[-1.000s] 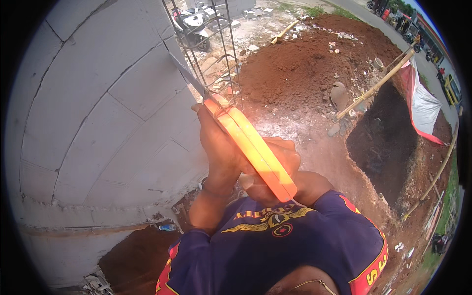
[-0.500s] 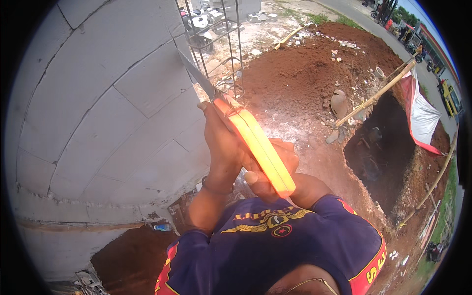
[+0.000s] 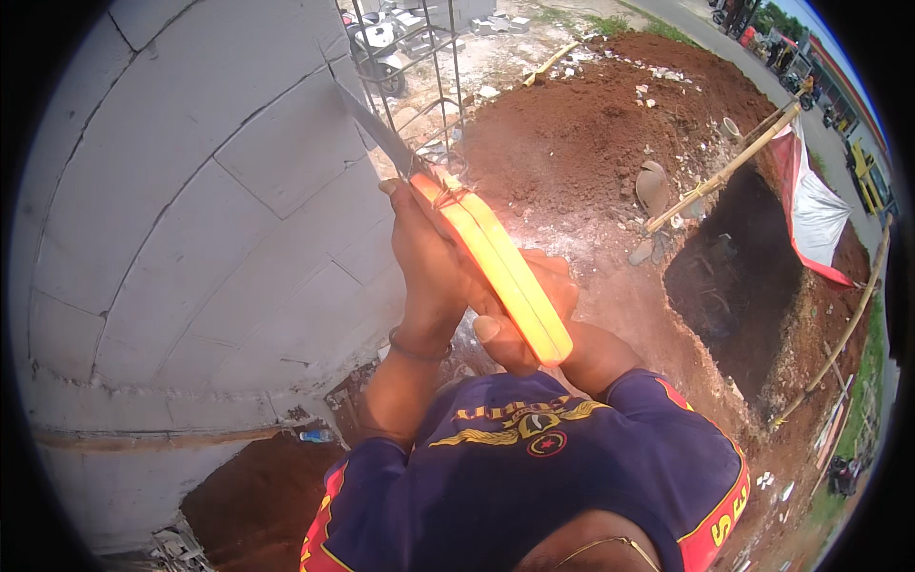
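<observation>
A handsaw with a bright orange handle [image 3: 505,267] is in both my hands. Its grey blade [image 3: 379,132] points up and away, against the right-hand edge of the grey block wall [image 3: 219,210]; how deep it sits in the wall cannot be made out. My left hand [image 3: 427,257], with a band at its wrist, is closed on the front of the handle, close to the blade. Farther back, my right hand [image 3: 551,288] wraps round the handle, its thumb on the near side. The handle hides part of the fingers of both hands.
Upright steel reinforcing bars [image 3: 443,67] stand just beyond the blade. Right of them rises a red soil mound [image 3: 572,124]. A deep pit [image 3: 734,276] lies at the right, bordered by a bamboo pole [image 3: 724,172] and a red-and-white sheet [image 3: 815,205].
The saw handle and both hands sit slightly higher in the picture, and the background has shifted a little as well. The grip of both hands is the same.
</observation>
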Action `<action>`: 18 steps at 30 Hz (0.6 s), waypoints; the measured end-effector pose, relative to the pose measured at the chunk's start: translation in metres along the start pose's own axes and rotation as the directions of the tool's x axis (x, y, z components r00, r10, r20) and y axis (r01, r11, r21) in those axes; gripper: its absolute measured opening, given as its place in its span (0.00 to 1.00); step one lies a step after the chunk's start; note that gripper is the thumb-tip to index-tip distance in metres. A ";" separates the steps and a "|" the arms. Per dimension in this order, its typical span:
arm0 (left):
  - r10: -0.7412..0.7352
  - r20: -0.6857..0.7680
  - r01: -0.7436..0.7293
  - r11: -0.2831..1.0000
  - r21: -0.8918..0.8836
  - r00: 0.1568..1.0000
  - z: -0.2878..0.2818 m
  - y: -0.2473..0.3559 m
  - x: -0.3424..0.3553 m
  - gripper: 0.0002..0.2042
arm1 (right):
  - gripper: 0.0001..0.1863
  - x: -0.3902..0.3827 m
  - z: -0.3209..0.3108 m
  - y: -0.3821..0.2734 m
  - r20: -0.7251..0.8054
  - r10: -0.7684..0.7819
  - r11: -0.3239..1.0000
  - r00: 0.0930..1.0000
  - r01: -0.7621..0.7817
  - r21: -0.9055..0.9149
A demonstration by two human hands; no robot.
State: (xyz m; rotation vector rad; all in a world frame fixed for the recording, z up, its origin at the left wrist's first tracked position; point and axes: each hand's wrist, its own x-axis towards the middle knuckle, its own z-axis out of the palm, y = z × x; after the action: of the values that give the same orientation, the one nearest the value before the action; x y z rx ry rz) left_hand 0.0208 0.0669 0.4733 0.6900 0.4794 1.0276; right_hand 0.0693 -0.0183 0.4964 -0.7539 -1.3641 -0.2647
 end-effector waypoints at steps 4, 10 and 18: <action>0.113 -0.046 -0.103 0.976 0.191 0.992 0.009 0.032 0.054 0.19 | 0.10 0.012 0.028 0.032 -0.041 0.141 0.990 0.989 -0.141 0.006; 0.125 0.050 -0.134 0.930 0.342 0.991 -0.002 0.038 0.072 0.20 | 0.10 0.024 0.037 0.052 -0.050 0.287 0.953 0.956 -0.280 0.119; 0.117 0.155 -0.129 0.989 0.067 0.981 -0.012 0.019 0.066 0.17 | 0.14 0.014 0.021 0.030 -0.017 0.060 0.998 0.998 -0.060 -0.001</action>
State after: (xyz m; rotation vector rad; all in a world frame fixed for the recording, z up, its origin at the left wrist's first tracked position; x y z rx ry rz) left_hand 0.0307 0.1354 0.4751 0.8685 0.3491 1.0679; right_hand 0.0735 0.0202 0.5003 -0.7905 -1.3237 -0.2240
